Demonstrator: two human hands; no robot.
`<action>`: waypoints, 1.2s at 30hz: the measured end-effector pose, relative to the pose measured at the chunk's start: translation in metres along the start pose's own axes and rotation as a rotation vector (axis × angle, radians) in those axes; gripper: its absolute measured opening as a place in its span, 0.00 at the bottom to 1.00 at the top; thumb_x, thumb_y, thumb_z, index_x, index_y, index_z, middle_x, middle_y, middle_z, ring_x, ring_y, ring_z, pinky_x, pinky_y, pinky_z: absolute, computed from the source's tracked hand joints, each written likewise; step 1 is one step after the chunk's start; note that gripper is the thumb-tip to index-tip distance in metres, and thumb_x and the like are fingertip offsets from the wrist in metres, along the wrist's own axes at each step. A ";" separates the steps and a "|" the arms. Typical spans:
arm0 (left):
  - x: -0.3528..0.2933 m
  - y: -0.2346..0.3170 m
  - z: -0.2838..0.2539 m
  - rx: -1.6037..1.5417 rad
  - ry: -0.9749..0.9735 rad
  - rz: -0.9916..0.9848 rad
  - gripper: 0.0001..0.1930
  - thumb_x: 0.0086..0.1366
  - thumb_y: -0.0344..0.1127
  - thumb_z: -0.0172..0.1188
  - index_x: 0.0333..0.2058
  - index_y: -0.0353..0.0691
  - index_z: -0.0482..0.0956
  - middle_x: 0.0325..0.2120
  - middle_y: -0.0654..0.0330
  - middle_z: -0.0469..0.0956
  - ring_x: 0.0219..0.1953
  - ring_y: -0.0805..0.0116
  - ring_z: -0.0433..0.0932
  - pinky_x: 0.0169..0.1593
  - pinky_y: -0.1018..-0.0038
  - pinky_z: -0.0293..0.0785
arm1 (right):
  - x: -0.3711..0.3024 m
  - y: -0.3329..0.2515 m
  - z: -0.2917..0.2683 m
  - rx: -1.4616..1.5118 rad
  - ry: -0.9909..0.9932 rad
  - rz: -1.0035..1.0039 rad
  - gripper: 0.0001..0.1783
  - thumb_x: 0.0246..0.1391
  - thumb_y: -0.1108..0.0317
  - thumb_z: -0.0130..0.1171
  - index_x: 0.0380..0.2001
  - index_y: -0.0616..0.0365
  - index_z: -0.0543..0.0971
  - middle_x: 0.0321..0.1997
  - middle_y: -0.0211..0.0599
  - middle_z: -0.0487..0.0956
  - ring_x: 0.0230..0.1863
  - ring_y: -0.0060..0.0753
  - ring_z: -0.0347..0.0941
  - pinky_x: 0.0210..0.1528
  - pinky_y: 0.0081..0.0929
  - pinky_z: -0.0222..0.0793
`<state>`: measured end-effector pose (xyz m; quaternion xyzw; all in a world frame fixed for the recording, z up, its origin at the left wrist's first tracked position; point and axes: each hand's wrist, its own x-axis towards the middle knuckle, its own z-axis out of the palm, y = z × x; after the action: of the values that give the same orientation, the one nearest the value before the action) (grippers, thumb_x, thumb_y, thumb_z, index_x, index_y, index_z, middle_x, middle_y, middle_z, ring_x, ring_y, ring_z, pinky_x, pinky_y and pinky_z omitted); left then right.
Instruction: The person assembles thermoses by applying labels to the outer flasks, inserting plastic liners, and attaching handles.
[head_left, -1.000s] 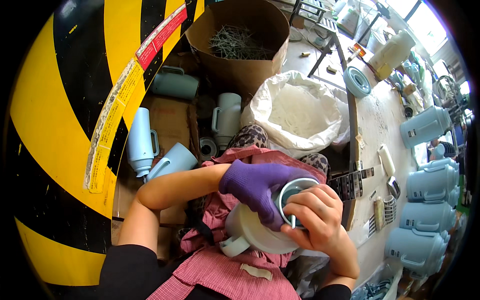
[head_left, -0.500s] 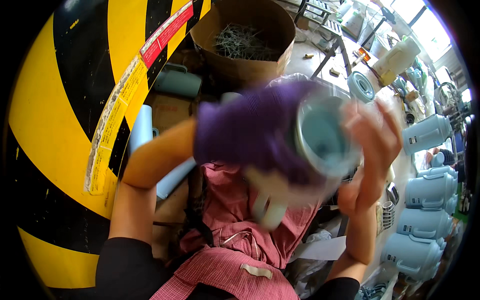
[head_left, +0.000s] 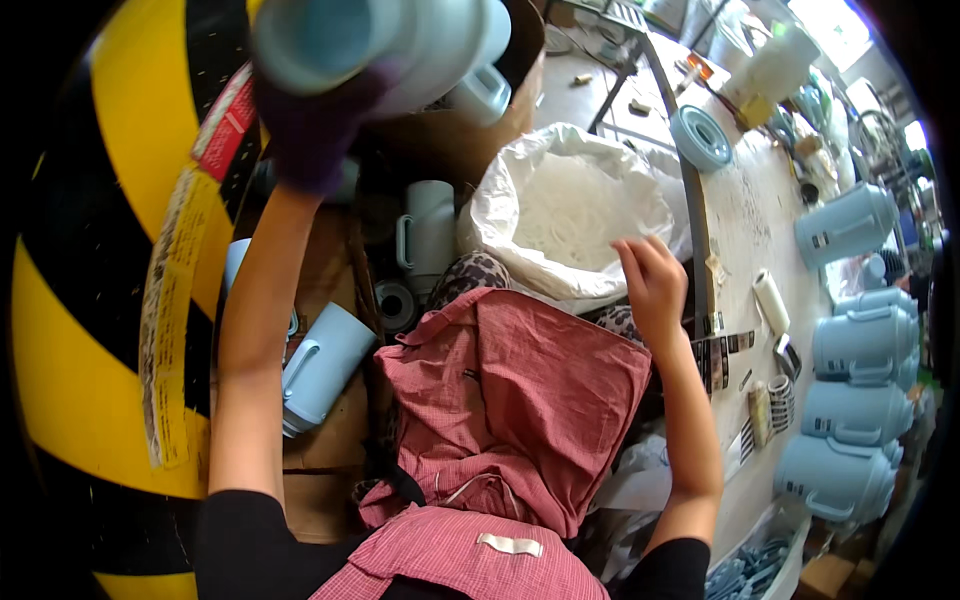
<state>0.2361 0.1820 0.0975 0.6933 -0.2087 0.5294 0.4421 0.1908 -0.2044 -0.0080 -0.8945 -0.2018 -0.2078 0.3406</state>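
My left hand [head_left: 315, 130], in a purple glove, grips a light blue jug body [head_left: 425, 55] raised at the upper left. The jug's round open mouth faces left, and the hand is blurred. My bare right hand [head_left: 657, 290] is held up before the right side of a white plastic bag [head_left: 500, 185]. Its fingers are curled together, and whatever they may hold is hidden. Pale, thin ring-like pieces [head_left: 565, 215] lie inside the bag. A pink apron [head_left: 530, 380] covers my lap.
A light blue jug [head_left: 325, 365] lies on cardboard at left, with a greyish jug [head_left: 430, 225] beyond it. Yellow-black striped machinery [head_left: 90, 370] stands at left. On the right, a table [head_left: 735, 225] carries a round blue part [head_left: 701, 138], a white roll [head_left: 770, 300] and several jugs [head_left: 855, 415].
My left hand has swung the jug from before my chest to the upper left. My right hand has come away from the jug's mouth and dropped lower, uncovering the white bag.
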 end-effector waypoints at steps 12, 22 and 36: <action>-0.120 0.113 -0.052 -0.777 0.129 -0.259 0.28 0.62 0.45 0.64 0.58 0.41 0.73 0.60 0.50 0.72 0.63 0.54 0.72 0.60 0.57 0.74 | 0.085 0.200 0.267 0.179 -0.657 0.433 0.26 0.60 0.55 0.63 0.58 0.56 0.80 0.60 0.54 0.79 0.62 0.52 0.73 0.67 0.39 0.66; -0.135 0.154 -0.011 -0.739 -0.397 -0.286 0.32 0.54 0.45 0.74 0.56 0.40 0.73 0.57 0.48 0.75 0.59 0.52 0.75 0.59 0.53 0.73 | 0.025 0.162 0.124 0.083 -0.160 0.222 0.11 0.59 0.62 0.65 0.36 0.60 0.85 0.42 0.50 0.78 0.35 0.46 0.76 0.41 0.39 0.72; -0.104 0.226 -0.006 0.496 -0.580 0.609 0.35 0.51 0.52 0.78 0.57 0.68 0.73 0.64 0.57 0.68 0.72 0.39 0.55 0.73 0.38 0.48 | -0.056 -0.158 -0.139 0.806 -0.522 0.389 0.15 0.61 0.78 0.62 0.50 0.64 0.83 0.27 0.28 0.77 0.26 0.15 0.74 0.25 0.14 0.66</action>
<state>0.0253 0.0509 0.0910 0.8042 -0.3843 0.4533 0.0124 0.0322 -0.2042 0.1412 -0.7352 -0.1740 0.1836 0.6289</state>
